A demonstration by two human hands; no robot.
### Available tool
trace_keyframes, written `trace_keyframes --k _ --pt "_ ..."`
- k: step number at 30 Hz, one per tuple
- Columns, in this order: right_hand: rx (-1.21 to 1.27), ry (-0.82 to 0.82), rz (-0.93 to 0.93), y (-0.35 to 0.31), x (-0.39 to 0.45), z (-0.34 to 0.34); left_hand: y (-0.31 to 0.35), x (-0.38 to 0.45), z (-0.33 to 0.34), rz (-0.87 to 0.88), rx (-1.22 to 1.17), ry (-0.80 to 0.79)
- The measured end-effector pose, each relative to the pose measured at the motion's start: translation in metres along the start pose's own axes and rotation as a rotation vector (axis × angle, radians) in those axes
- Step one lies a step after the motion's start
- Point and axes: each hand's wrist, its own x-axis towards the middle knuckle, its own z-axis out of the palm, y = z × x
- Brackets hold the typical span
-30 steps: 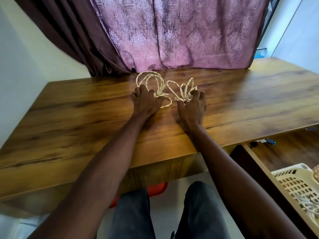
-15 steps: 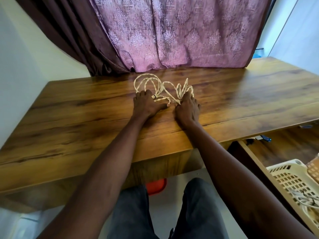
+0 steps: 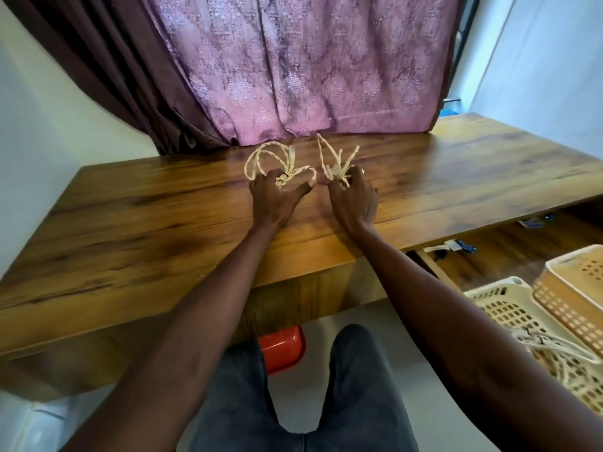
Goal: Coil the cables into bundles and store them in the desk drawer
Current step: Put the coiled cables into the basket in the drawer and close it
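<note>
Two cream twisted cable bundles lie on the wooden desk (image 3: 163, 223) near the curtain. My left hand (image 3: 274, 199) holds the left bundle (image 3: 261, 158) at its tied middle, with its loops spreading away from me. My right hand (image 3: 354, 199) grips the right bundle (image 3: 332, 164), whose loops stick up off the desk. The two bundles are apart. At the right, below the desk top, the open desk drawer (image 3: 489, 256) shows a few small items.
A pink patterned curtain (image 3: 310, 66) hangs behind the desk. Two perforated plastic baskets (image 3: 509, 305) sit at the lower right, the cream one holding another cable (image 3: 551, 350). A red object (image 3: 284, 347) lies under the desk by my knees.
Both hands have closed on the bundles and drawn them apart. The right bundle's loops have lifted off the desk. The view has tilted, showing more of the drawer and baskets.
</note>
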Motion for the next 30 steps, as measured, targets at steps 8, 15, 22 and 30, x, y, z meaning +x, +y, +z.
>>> trace_keyframes --k 8,15,22,30 --pt "-0.135 0.257 0.032 0.060 0.006 -0.140 0.128 -0.055 0.103 0.205 -0.242 -0.221" --pt "-0.384 0.494 0.229 0.133 -0.032 -0.308 0.240 -0.153 0.191 0.352 -0.419 -0.504" --pt "-0.682 0.416 0.501 0.186 -0.092 -0.409 0.306 -0.221 0.227 0.537 -0.259 -0.849" --pt "-0.778 -0.009 0.696 0.209 -0.112 -0.406 0.287 -0.239 0.259 0.662 0.141 -1.052"
